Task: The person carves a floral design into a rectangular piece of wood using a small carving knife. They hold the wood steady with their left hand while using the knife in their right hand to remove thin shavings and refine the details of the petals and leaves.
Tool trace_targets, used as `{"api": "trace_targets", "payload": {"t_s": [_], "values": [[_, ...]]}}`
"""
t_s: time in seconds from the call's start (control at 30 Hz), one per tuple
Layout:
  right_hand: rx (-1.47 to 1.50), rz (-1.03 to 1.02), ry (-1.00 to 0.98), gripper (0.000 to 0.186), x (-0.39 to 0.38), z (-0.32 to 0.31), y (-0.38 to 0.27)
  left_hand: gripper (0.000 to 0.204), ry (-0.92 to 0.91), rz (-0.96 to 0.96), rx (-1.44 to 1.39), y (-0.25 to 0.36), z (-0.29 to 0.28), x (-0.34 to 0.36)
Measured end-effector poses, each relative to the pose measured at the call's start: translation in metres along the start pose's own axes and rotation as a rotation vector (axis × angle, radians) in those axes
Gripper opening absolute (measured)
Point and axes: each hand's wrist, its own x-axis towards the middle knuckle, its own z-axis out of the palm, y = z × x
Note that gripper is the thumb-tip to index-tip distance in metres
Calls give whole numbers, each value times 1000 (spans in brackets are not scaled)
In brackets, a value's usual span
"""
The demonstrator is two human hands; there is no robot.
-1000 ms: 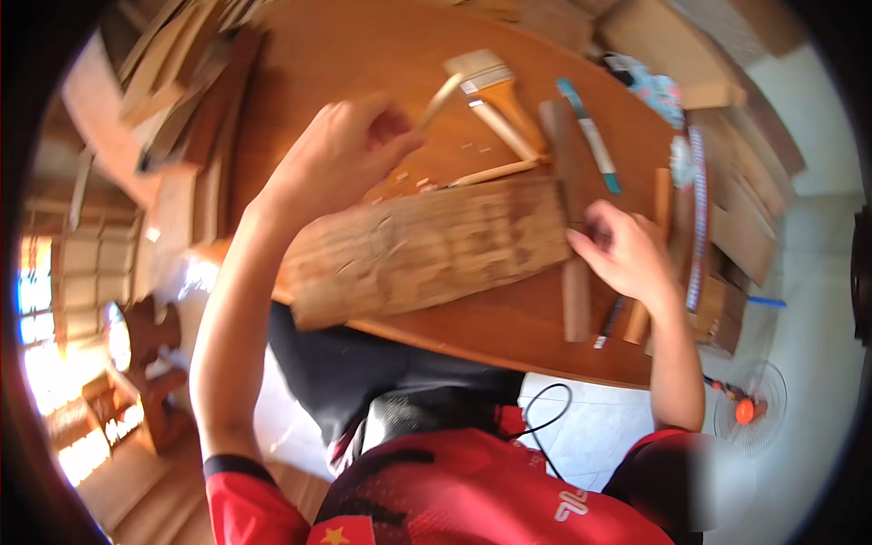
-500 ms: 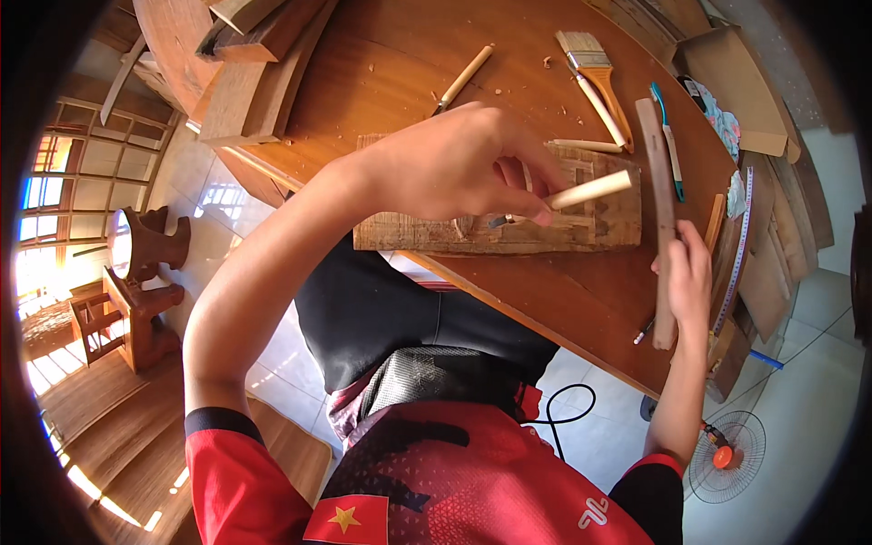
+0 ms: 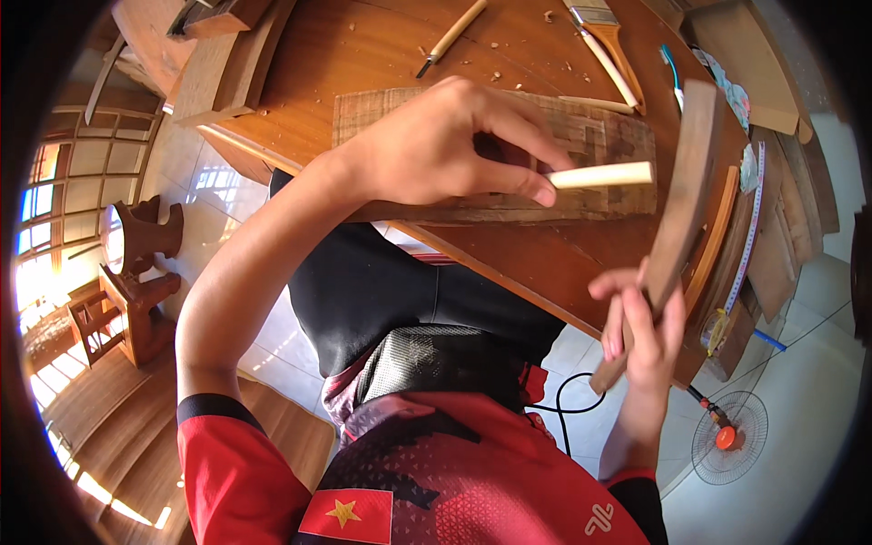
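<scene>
A wood carving chisel with a pale round handle (image 3: 604, 175) is held between the thumb and fingers of my left hand (image 3: 454, 150). Its blade is hidden by the hand. Beneath that hand lies a rough board (image 3: 618, 136) with recesses cut into its face, near the table's edge. Off to the right, my right hand (image 3: 647, 327) has its fingers wrapped around a long brown wooden bar (image 3: 688, 173). The bar stands tilted, its far end beyond the board's right side and apart from the chisel handle.
Another carving chisel (image 3: 454, 34) lies on the wooden table (image 3: 363, 54) among shavings. A paintbrush (image 3: 607, 36) and a toothbrush (image 3: 671, 68) lie farther right. Wood blocks (image 3: 218, 86) sit at the left; a measuring tape (image 3: 752, 213) and planks line the right. A fan (image 3: 729, 438) stands on the floor.
The wooden bar has been raised and tilted, its far end going right and its near end left. My left hand has shifted slightly, and the chisel handle now points more level to the right.
</scene>
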Motion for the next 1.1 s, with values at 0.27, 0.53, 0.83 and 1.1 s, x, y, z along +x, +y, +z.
{"api": "trace_targets", "payload": {"t_s": [0.27, 0.53, 0.83, 1.1], "values": [[41, 2, 81, 23, 46, 19, 16, 29, -15, 50, -49, -7, -5, 5], [80, -26, -12, 44, 47, 14, 9, 30, 9, 73, -11, -12, -6, 11], [31, 73, 30, 50, -26, 1, 11, 30, -25, 50, 38, -4, -1, 14], [55, 49, 9, 49, -42, -1, 22, 30, 22, 37, 86, 0, 3, 9]]}}
